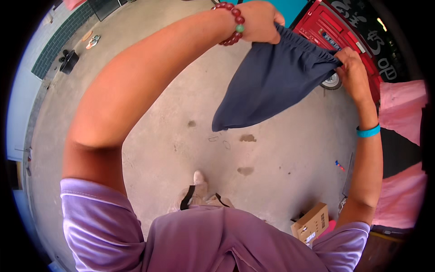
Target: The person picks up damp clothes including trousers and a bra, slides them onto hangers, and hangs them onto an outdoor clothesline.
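A dark navy garment with a gathered elastic waistband (pixel 268 81), apparently a pair of shorts, hangs stretched between my hands. My left hand (pixel 261 22), below a wrist with red beads, grips one end of the waistband. At the waistband's other end, my right hand (pixel 351 63) pinches the fabric; a turquoise band circles that forearm. The cloth slants down toward the lower left, its lower tip above the concrete floor. Fingers and folds partly hide the gripped edges.
Behind my right hand stands a red vehicle (pixel 368 57) with a wheel (pixel 332 82). Pink cloth (pixel 397 197) is at the right edge. A cardboard box (pixel 311 222) sits at lower right. A black bucket (pixel 69 63) and shoes (pixel 93 41) lie at upper left.
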Available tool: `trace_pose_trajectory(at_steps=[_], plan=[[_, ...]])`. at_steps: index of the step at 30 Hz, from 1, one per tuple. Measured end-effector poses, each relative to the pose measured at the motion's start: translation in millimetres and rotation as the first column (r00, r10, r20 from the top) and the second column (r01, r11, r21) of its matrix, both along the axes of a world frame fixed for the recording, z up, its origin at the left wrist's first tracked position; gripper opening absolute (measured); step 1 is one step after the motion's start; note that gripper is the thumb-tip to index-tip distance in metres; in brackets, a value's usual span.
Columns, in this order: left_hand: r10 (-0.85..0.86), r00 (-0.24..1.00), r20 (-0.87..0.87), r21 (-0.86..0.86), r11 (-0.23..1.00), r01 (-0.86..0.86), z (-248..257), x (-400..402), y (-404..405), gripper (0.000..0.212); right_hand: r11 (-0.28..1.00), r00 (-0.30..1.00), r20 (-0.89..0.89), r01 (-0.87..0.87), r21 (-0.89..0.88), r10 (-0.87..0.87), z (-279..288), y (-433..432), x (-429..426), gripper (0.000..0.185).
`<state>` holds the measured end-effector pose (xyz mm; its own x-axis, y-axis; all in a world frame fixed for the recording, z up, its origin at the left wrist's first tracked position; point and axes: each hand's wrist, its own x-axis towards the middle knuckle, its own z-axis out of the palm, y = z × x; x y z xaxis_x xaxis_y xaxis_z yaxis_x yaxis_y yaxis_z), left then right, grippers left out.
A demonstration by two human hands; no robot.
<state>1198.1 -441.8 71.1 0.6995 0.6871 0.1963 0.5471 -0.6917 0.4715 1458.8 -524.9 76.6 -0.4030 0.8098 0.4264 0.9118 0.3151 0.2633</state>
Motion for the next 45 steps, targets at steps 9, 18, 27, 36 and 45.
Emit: trace_pose_trajectory(at_steps=[9, 18, 27, 36, 45], plan=[[-0.035, 0.806, 0.592, -0.515, 0.752, 0.411, 76.4, 43.9, -57.1, 0.063, 0.946, 0.887, -0.332, -0.309, 0.093, 0.322, 84.2, -10.9, -39.3, 0.019], [0.044, 0.553, 0.832, -0.401, 0.737, 0.545, 112.3, 54.4, -121.9, 0.038, 0.995, 0.688, -0.722, -0.095, 0.006, 0.07, 118.3, -138.7, -113.1, 0.06], [0.136, 0.499, 0.856, -0.439, 0.701, 0.562, 128.8, 31.5, -145.1, 0.014, 0.981, 0.567, -0.804, -0.165, 0.099, 0.177, 105.3, -163.8, -117.5, 0.058], [0.144, 0.852, 0.503, -0.406, 0.91, 0.085, 142.7, -55.7, -104.5, 0.014, 0.995, 0.434, -0.901, -0.089, -0.047, -0.004, 140.6, -171.4, -137.1, 0.022], [0.434, 0.901, 0.005, 0.682, 0.657, -0.321, 157.7, -111.4, -99.6, 0.017, 0.994, 0.503, -0.864, -0.077, -0.072, -0.024, 134.8, -161.8, -133.5, 0.02]])
